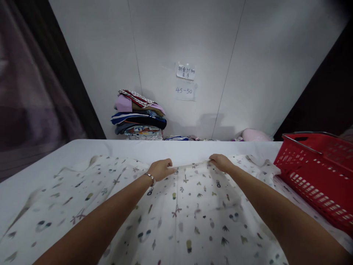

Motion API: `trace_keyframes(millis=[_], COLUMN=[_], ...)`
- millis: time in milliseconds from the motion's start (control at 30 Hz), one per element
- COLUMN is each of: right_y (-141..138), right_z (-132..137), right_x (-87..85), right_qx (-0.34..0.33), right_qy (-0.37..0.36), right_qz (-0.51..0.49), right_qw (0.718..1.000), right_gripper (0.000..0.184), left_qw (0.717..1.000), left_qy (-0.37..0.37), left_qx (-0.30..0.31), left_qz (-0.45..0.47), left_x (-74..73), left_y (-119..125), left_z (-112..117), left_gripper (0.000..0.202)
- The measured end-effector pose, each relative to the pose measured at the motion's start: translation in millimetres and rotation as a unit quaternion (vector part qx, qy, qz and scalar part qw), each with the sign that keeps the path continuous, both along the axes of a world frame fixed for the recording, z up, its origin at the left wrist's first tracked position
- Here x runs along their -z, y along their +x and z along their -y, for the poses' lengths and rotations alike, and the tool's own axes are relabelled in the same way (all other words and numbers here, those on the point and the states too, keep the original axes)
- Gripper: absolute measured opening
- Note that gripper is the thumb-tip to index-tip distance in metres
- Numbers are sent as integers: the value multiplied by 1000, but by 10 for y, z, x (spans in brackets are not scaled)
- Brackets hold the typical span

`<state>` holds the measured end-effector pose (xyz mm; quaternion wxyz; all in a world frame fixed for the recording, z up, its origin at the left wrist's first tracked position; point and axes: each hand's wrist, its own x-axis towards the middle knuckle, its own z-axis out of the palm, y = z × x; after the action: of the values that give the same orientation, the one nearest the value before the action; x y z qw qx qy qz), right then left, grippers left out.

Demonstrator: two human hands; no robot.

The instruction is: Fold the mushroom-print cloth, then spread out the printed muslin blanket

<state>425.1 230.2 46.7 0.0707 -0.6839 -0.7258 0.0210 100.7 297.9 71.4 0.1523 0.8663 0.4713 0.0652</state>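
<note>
A white cloth (190,213) printed with small plants and shapes lies spread over the white table, running toward me past the lower edge of view. My left hand (161,170), with a bracelet at the wrist, pinches the cloth's far edge. Farther right, my right hand (220,162) grips the same edge. Between the two hands that edge is drawn fairly straight and slightly raised. Creases run down the cloth's middle, and its far corners on both sides lie rumpled.
A red plastic basket (311,173) with a metal handle stands at the right, by the cloth. Behind the white table (82,147) is a stack of folded fabrics (140,114). Paper signs (185,81) hang on the wall. A curtain (35,84) hangs at left.
</note>
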Motion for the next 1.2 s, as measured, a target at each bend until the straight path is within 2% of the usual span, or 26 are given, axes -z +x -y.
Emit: trace_keyframes(millis=[200, 367, 500, 633, 733, 867, 1033, 1100, 1200], right_y=[-1, 31, 42, 46, 52, 60, 51, 42, 42], right_z=[67, 89, 81, 51, 30, 2, -28, -23, 3], right_x=[4, 97, 163, 179, 162, 143, 151, 146, 116], right_qx=[-7, -8, -7, -6, -5, -4, -8, -17, -19], right_qy=[-1, -9, -13, -13, -8, -5, 0, -2, -2], right_qz=[1, -18, -25, -22, -28, -33, -23, -11, 8], right_qw=[1000, 1000, 1000, 1000, 1000, 999, 1000, 1000, 1000], right_gripper=[24, 24, 26, 27, 27, 27, 26, 26, 27], left_qw=[999, 997, 997, 994, 991, 984, 981, 981, 983], left_qy=[-7, -21, -22, 7, 39, 88, 122, 129, 132], left_qx=[36, 72, 70, 50, 66, 116, 132, 131, 107], left_qz=[-22, -23, 36, 93, 111, 102, 69, 61, 75], left_x=[45, 185, 240, 227, 215, 239, 292, 263, 139], left_y=[-16, -11, -12, -9, -29, -87, -117, -124, -179], left_z=[44, 3, 12, 22, 39, 74, 77, 76, 101], left_gripper=[55, 37, 30, 31, 32, 33, 30, 32, 36])
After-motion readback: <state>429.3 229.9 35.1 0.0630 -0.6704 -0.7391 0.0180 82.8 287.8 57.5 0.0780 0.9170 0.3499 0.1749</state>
